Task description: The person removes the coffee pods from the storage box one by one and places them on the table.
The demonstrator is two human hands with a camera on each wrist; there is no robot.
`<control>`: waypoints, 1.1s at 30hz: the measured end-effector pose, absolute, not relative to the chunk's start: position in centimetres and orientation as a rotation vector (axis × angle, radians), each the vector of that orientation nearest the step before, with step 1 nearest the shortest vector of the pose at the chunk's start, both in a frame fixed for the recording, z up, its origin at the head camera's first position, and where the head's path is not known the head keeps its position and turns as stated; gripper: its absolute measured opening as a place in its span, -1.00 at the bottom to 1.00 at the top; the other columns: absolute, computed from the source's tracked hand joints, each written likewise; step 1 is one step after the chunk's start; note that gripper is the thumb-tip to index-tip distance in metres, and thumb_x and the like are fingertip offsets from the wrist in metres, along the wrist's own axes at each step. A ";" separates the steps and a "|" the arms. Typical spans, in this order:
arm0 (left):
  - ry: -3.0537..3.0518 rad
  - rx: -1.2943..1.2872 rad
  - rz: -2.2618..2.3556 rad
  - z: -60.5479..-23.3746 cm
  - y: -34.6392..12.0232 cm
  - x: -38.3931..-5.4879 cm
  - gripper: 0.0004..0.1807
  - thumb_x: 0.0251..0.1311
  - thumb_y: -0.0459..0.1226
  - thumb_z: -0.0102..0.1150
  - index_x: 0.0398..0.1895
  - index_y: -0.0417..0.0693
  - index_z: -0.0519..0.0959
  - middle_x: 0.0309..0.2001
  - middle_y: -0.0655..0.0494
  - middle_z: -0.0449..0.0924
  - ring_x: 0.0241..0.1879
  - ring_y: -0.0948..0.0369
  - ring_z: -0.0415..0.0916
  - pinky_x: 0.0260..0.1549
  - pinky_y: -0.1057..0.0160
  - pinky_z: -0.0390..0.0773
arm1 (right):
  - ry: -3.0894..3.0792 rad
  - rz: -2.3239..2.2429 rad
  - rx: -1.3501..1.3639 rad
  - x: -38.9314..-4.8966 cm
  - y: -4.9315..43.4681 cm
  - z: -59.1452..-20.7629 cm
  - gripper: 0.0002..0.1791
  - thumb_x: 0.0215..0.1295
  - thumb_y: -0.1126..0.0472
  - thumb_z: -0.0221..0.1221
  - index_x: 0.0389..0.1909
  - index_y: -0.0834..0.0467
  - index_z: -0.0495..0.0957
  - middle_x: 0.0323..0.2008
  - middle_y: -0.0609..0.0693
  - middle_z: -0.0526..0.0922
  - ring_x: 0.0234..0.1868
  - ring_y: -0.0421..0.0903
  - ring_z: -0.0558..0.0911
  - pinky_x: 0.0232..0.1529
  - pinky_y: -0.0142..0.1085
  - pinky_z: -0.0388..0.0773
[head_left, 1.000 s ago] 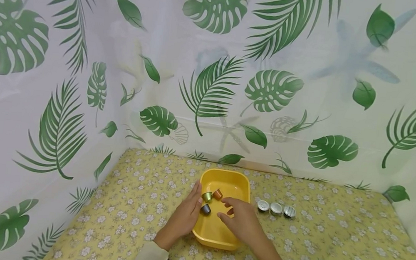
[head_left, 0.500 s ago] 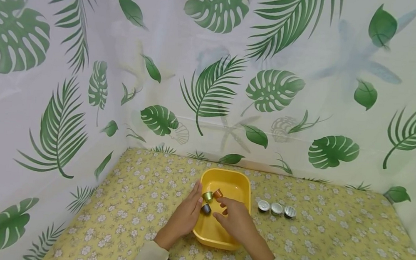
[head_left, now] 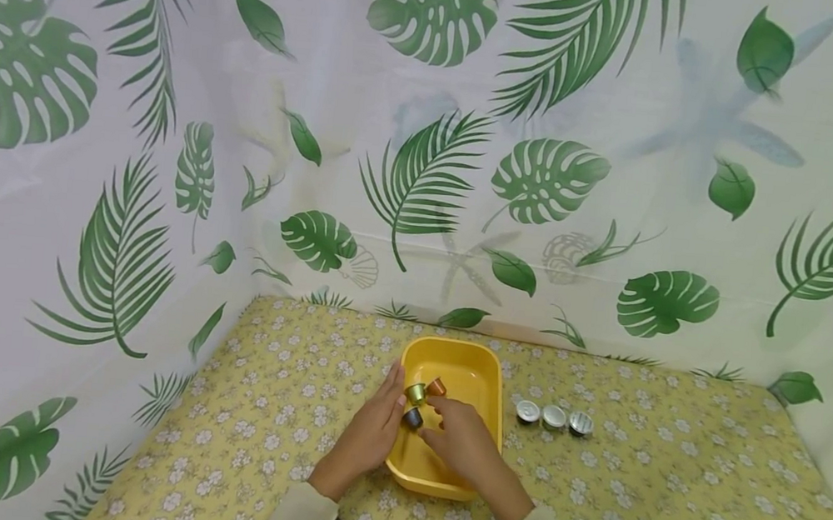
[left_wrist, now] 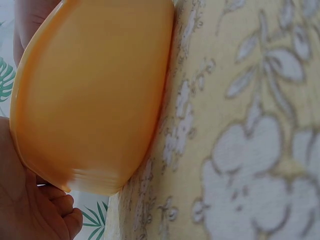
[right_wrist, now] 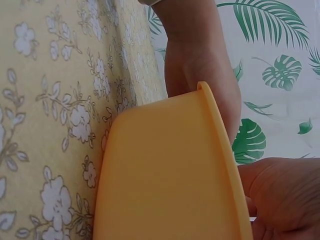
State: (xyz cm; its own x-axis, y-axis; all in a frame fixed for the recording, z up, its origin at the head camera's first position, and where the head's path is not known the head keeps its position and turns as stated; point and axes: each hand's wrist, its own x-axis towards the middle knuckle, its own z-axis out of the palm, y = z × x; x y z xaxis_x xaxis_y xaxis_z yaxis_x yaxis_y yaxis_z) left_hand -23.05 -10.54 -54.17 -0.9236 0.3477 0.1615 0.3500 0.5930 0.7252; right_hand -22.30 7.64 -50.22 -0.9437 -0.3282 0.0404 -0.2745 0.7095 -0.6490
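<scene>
In the head view, a yellow plastic tray (head_left: 462, 365) holds three coffee capsules in its left half: a green one (head_left: 415, 393), a copper-orange one (head_left: 437, 387) and a dark grey one (head_left: 412, 418). My left hand (head_left: 370, 427) lies along the tray's left side, its extended fingers against the rim. Inside the tray, my right hand (head_left: 465, 439) reaches in from the right. Its thumb and fingers are spread beside the dark grey capsule, with the thumb tip very near it; contact is unclear. Both wrist views show the tray's outer wall, which hides the capsules.
Right of the tray, three more capsules stand lid up in a row: a left one (head_left: 527, 412), a middle one (head_left: 554, 417) and a right one (head_left: 581, 424). A yellow flowered cloth (head_left: 283, 389) covers the table. Leaf-patterned white sheets (head_left: 413, 293) rise behind and left.
My right hand has moved left and slightly down inside the tray, from near the copper-orange capsule toward the dark grey one. My left hand and the capsules look unmoved.
</scene>
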 end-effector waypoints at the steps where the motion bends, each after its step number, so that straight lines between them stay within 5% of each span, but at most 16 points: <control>1: -2.802 -0.613 -1.273 -54.2 -10.5 -23.0 -0.34 0.67 -0.01 -0.50 0.63 -0.20 -0.10 0.63 0.15 -0.38 0.58 0.11 -0.18 0.49 -0.03 0.06 | 2.836 -1.046 -0.505 -22.4 7.6 -50.3 -0.46 0.27 0.27 0.40 0.21 0.41 0.54 0.10 0.32 0.65 -0.09 0.19 0.72 -0.14 0.01 0.70; 10: -2.816 -0.588 -1.267 -54.1 -10.4 -22.9 -0.39 0.68 -0.10 -0.42 0.63 -0.18 -0.10 0.63 0.17 -0.37 0.58 0.10 -0.16 0.49 -0.05 0.07 | 2.840 -1.019 -0.531 -22.8 6.9 -50.8 -0.49 0.27 0.28 0.40 0.19 0.39 0.56 0.08 0.27 0.67 -0.02 0.16 0.70 -0.13 -0.01 0.69; 18: -2.807 -0.587 -1.268 -54.1 -10.4 -22.8 -0.40 0.67 -0.16 -0.37 0.63 -0.18 -0.09 0.63 0.16 -0.35 0.58 0.08 -0.14 0.48 -0.07 0.09 | 2.855 -0.970 -0.595 -23.1 6.6 -51.2 -0.60 0.29 0.50 0.21 0.16 0.36 0.59 0.06 0.22 0.70 0.07 0.15 0.68 -0.03 -0.03 0.66; 26: -2.807 -0.592 -1.256 -54.1 -10.5 -22.8 -0.35 0.67 0.00 -0.48 0.64 -0.15 -0.09 0.63 0.19 -0.35 0.58 0.11 -0.15 0.48 -0.05 0.10 | 2.829 -0.951 -0.553 -23.3 6.3 -51.3 -0.60 0.30 0.44 0.25 0.16 0.37 0.57 -0.06 0.20 0.72 -0.45 -0.12 0.50 -0.43 -0.29 0.41; 33: -2.805 -0.589 -1.273 -54.0 -10.4 -22.9 -0.35 0.67 -0.01 -0.47 0.64 -0.13 -0.11 0.62 0.20 -0.36 0.58 0.12 -0.16 0.49 -0.04 0.08 | 2.851 -0.934 -0.626 -23.5 6.0 -51.4 -0.64 0.25 0.40 0.34 0.07 0.35 0.62 -0.08 0.17 0.74 -0.31 -0.11 0.62 -0.32 -0.24 0.55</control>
State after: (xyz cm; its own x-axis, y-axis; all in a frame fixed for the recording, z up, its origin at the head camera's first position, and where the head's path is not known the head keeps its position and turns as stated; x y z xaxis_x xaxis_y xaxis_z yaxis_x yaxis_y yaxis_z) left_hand -22.88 -10.44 -53.97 -0.9295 0.3337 0.1572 0.3380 0.5999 0.7252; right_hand -23.48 6.04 -51.45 -0.9138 -0.4027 0.0530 -0.3560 0.7314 -0.5816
